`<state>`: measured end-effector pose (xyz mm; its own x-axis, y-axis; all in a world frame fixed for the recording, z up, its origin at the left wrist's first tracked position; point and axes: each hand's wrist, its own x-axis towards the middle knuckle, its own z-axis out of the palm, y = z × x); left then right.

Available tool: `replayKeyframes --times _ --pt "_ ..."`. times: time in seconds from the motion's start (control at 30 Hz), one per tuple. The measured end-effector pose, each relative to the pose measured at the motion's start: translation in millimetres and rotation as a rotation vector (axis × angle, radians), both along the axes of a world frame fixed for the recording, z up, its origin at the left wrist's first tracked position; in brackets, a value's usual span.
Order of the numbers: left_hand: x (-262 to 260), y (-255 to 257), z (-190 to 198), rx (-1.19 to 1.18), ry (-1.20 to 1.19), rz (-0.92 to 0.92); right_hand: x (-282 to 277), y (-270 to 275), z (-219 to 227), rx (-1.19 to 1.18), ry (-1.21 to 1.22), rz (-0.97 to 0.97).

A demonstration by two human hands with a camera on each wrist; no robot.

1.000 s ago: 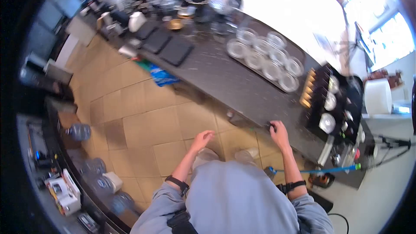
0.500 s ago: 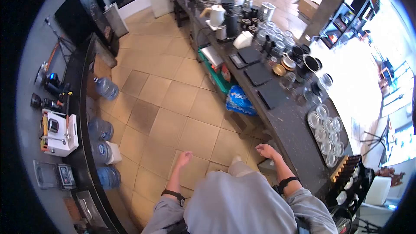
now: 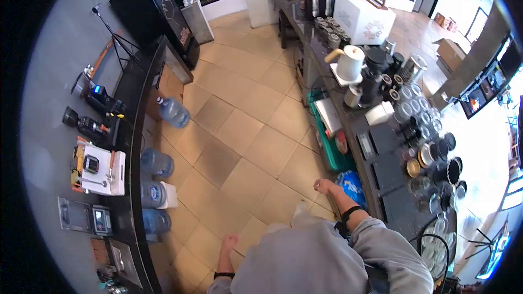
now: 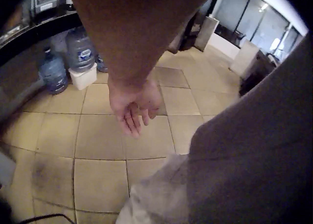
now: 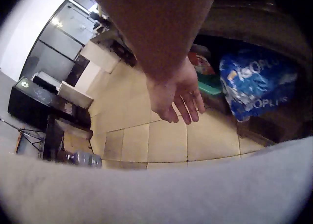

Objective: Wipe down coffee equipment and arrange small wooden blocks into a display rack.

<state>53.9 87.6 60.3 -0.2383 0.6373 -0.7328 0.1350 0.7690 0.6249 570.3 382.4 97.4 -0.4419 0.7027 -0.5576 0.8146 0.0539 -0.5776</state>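
Observation:
My left hand point(image 3: 230, 241) hangs low over the tiled floor in the head view. The left wrist view shows the same hand point(image 4: 134, 104) with relaxed, slightly bent fingers and nothing in them. To the right, my right hand point(image 3: 323, 186) hangs beside the long counter, near a blue plastic bag point(image 3: 351, 186). In the right wrist view that hand point(image 5: 176, 94) has loose, parted fingers and holds nothing; the blue bag point(image 5: 257, 82) lies to its right, apart from it.
Along the right runs a counter point(image 3: 357, 136) with a kettle point(image 3: 350, 62), dark scales, glasses and jars. A green crate point(image 3: 330, 149) sits beneath it. On the left, a dark counter point(image 3: 133, 152) has large water bottles point(image 3: 173, 112) beside it; tiled floor point(image 3: 245, 130) lies between.
The view has swung along the counter, bringing the kettle, white box and far room into sight. My right hand has left the counter's edge, where it was a second ago.

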Motion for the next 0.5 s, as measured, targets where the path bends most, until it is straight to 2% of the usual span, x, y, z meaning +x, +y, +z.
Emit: replayKeyframes --times 0.03,0.07,0.13,0.17,0.23,0.27,0.37,0.43,0.5 --pt "5.4 0.1 13.1 0.028 -0.074 0.129 -7.7 27.1 4.8 0.074 -0.009 -0.037" --pt "1.9 3.8 13.5 0.025 -0.074 0.141 -15.6 49.9 11.2 0.071 -0.009 -0.025" --pt "-0.3 5.7 7.5 -0.079 -0.419 0.39 -31.4 94.0 25.8 0.048 -0.024 -0.108" --pt "-0.9 9.7 7.8 -0.075 -0.424 0.397 -38.0 114.1 29.4 0.051 -0.027 -0.1" --pt "-6.5 28.1 10.2 -0.218 -0.74 0.493 -50.9 153.0 30.0 0.054 -0.026 -0.089" --pt "-11.1 45.3 9.0 -0.214 -0.747 0.491 -56.6 172.3 28.7 0.06 -0.031 -0.088" --pt "-11.0 109.2 22.8 -0.217 -0.396 0.192 -65.1 225.0 9.0 0.036 -0.043 -0.042" --pt "-20.4 171.6 25.1 -0.189 -0.161 -0.006 -59.4 261.8 -10.3 0.05 -0.032 0.154" --pt "-67.9 240.6 -31.8 -0.089 -0.203 -0.166 -45.6 291.8 -47.6 -0.005 -0.095 0.085"
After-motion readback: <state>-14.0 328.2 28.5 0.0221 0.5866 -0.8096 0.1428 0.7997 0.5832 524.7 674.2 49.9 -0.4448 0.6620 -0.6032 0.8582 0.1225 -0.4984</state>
